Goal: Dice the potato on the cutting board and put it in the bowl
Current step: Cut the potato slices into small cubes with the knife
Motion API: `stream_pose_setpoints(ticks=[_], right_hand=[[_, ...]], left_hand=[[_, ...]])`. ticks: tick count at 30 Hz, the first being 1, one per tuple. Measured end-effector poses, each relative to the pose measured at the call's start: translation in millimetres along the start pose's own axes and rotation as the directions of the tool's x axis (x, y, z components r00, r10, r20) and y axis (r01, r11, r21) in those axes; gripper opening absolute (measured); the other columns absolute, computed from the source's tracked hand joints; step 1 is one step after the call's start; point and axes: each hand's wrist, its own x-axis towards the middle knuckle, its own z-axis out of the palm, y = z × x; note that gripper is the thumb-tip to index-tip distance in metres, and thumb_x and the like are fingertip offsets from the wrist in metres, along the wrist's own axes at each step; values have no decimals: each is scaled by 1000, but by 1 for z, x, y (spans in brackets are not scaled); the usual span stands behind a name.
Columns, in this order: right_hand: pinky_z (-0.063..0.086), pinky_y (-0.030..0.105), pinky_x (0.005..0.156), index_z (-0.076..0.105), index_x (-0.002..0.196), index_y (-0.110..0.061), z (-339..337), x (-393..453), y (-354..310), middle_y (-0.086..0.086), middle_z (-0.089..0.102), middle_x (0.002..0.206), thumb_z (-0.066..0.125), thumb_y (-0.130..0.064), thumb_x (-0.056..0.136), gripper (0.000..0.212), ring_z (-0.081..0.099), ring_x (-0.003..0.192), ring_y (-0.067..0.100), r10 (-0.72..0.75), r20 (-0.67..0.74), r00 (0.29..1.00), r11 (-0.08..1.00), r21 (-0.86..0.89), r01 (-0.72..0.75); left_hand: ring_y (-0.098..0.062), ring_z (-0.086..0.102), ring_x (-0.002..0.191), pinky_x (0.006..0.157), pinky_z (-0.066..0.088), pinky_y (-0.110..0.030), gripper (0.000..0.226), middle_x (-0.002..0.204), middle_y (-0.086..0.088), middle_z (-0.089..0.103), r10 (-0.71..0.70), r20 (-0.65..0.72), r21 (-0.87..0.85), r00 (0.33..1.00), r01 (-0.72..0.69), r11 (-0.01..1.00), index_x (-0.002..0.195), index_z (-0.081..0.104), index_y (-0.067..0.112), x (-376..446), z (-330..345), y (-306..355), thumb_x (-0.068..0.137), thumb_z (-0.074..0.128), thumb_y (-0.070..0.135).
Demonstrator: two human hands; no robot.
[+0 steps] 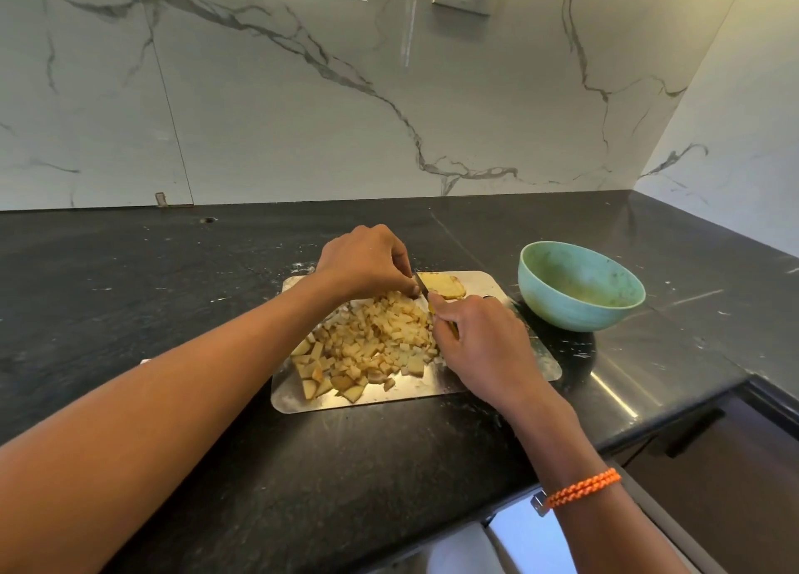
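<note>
Shiny rectangular metal cutting board (510, 370) lies on the black speckled stone countertop (216, 271), near its right front corner. Heap of pale yellow diced potato pieces (367, 340) covers the board's left and middle part. One uncut flat yellow potato slab (445, 286) sits at the board's far edge. Left hand (363, 262) has fingers curled down, fingertips pinching at potato just beside the slab; exactly what it grips is hidden. Right hand (480, 344) is clenched round the yellow handle of a small knife (421, 286), blade pointing away toward the slab, next to the left fingertips. Light green round bowl (579, 288) stands on the countertop just beyond the board's far right corner, no dice visible inside. Orange braided bracelet (583, 487) on the right wrist.
</note>
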Motion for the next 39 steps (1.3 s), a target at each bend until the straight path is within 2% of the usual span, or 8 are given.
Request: stream_pose_setpoints(ticks=[8, 11, 15, 19, 21, 26, 32, 39], right_hand=[[29, 24, 52, 54, 145, -31, -7, -25, 12, -15, 59, 68, 52, -33, 105, 40, 42, 53, 3, -19, -17, 1000, 999, 50, 20], [27, 22, 53, 54, 145, -33, -11, -44, 19, -18, 52, 60, 54, -34, 105, 40, 47, 54, 6, -39, -19, 999, 997, 72, 40], [25, 20, 52, 59, 141, -34, -12, -51, 23, -11, 61, 57, 56, -33, 104, 38, 49, 53, 14, -17, -118, 993, 986, 166, 37], [34, 30, 51, 61, 140, -32, -10, -35, 15, -10, 54, 52, 57, -32, 103, 37, 43, 48, 11, 10, -208, 978, 988, 152, 22], [42, 34, 53, 60, 141, -32, -8, -23, 9, -9, 61, 58, 54, -33, 104, 38, 50, 54, 12, -4, -175, 984, 995, 102, 22], [54, 41, 67, 57, 144, -34, -4, -7, 1, -8, 77, 91, 50, -38, 105, 39, 61, 75, 12, -14, -95, 995, 1000, 22, 16], [55, 42, 68, 55, 145, -31, -4, -6, 0, -4, 76, 93, 49, -34, 106, 40, 62, 76, 13, -26, -30, 999, 1000, -18, 26], [52, 39, 64, 56, 144, -32, 2, -5, 6, -8, 72, 81, 50, -34, 105, 40, 56, 68, 10, -40, -6, 999, 999, 26, 40]], left_hand=[[-6, 68, 76, 70, 63, -35, 21, 80, 15, 72, -28, -2, 6, 1000, 28, 1000, 83, 78, 31, 0, 3, 3, 80, 87, 50], [-5, 68, 77, 71, 62, -34, 21, 81, 16, 72, -25, 4, 13, 1000, 25, 1000, 85, 78, 31, 0, 2, 3, 82, 86, 50], [-4, 68, 79, 70, 59, -32, 14, 80, 17, 73, -20, 30, -22, 999, 21, 1000, 87, 81, 32, 2, -5, -1, 85, 85, 45], [-6, 69, 82, 70, 58, -32, 5, 81, 17, 74, -38, 15, -68, 999, 39, 997, 88, 83, 32, 4, -12, -10, 87, 84, 37], [-6, 69, 80, 68, 57, -31, 6, 79, 17, 74, -42, 17, -71, 999, 43, 997, 85, 83, 32, 5, -14, -13, 85, 85, 37], [-5, 68, 78, 66, 56, -30, 9, 76, 18, 73, -34, 24, -65, 999, 35, 997, 83, 82, 32, 5, -11, -11, 84, 85, 40], [-5, 68, 78, 69, 60, -33, 11, 76, 18, 73, -29, 29, -50, 999, 30, 998, 78, 78, 36, 3, -9, -8, 85, 83, 42], [-5, 66, 76, 70, 61, -33, 15, 77, 16, 70, -22, -34, 47, 999, 23, 999, 78, 75, 34, -2, -2, 1, 82, 82, 46]])
